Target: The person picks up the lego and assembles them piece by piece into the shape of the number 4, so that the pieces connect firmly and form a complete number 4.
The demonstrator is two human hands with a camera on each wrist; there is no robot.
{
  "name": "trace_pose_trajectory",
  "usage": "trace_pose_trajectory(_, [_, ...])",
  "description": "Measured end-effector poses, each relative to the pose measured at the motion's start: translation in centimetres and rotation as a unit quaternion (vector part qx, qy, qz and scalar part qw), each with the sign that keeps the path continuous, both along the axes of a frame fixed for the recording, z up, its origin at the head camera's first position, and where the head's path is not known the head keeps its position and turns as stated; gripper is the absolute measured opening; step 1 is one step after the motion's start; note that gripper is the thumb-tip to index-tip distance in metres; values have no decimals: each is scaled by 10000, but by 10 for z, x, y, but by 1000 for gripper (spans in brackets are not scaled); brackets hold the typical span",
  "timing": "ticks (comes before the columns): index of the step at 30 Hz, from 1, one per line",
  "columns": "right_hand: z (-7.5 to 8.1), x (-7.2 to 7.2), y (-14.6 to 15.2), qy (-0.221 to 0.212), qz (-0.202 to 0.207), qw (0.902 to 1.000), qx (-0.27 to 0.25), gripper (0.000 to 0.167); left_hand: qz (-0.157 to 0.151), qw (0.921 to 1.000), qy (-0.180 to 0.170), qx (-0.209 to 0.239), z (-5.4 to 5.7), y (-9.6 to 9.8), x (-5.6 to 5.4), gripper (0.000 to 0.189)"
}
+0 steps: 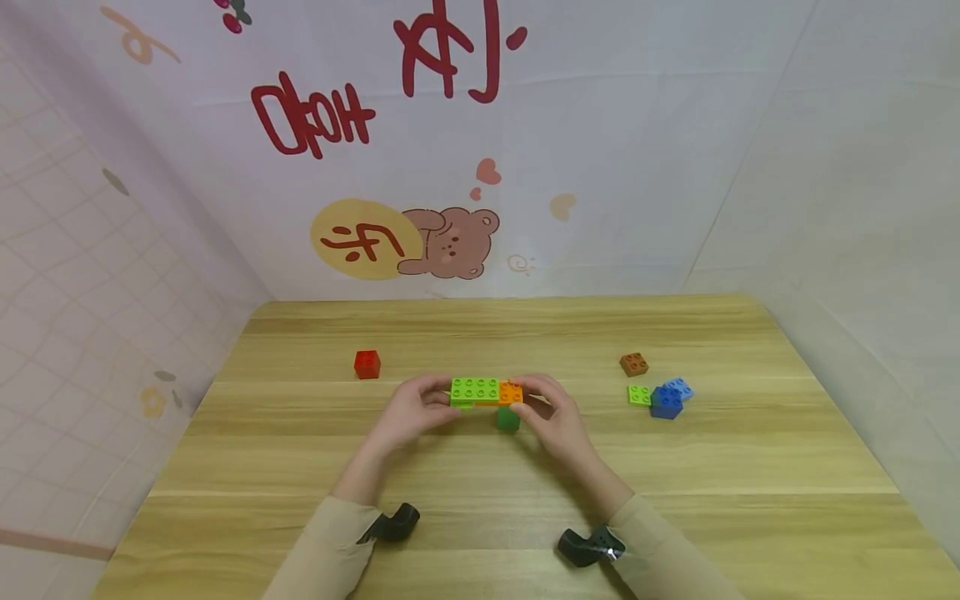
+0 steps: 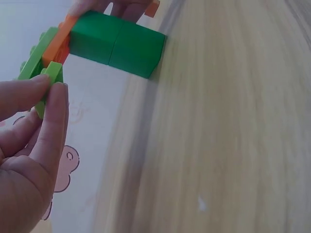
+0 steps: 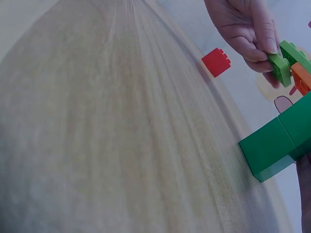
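A toy brick build stands at mid-table: two dark green bricks (image 2: pixel 116 43) stacked upright, an orange brick (image 1: pixel 512 392) across their top, and a long lime green brick (image 1: pixel 475 390) over the orange one's left part. My left hand (image 1: pixel 411 412) pinches a small lime brick (image 2: pixel 54 73) between thumb and fingers, just under the long brick's left end. Whether these two are joined I cannot tell. At the other end my right hand (image 1: pixel 557 417) grips the orange brick, thumb in front and fingers behind. In the right wrist view that hand is mostly hidden by the tower.
To the left on the wooden table (image 1: pixel 480 517) sits a red brick (image 1: pixel 367 364). Over on the right lie a brown brick (image 1: pixel 633 364), a flat lime brick (image 1: pixel 639 396), a dark blue brick (image 1: pixel 666 402) and a light blue brick (image 1: pixel 680 388). Behind hangs a printed cloth (image 1: pixel 615 150).
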State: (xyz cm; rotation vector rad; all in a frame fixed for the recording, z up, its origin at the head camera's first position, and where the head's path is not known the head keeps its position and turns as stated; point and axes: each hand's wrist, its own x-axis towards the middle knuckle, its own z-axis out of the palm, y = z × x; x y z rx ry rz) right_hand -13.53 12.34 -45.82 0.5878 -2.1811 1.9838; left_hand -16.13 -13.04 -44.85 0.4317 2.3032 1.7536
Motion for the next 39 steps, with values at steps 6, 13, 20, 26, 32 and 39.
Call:
trace_pose_trajectory(6, [0,0,0,-105,-26,9999,7,30,-35,9997,-106,239,4,8,-2,51])
trace_pose_trajectory(13, [1,0,0,-151,-41,9999,35,30,27,9996,-91,263,9,9,0,49])
trace_pose_trajectory(20, [3,0,0,-167,-38,9998,60,30,7,9993,-113,363,7,8,-1,49])
trace_pose_trajectory(26, [3,0,0,-167,-49,9998,88,29,-34,9974,-341,631,9,8,0,46])
trace_pose_trajectory(32, [1,-1,0,-150,-51,9998,79,29,48,9906,-749,1144,11,11,0,40])
trace_pose_trajectory(39, [0,-1,1,-101,-55,9999,96,29,274,9905,-843,1051,15,14,0,36])
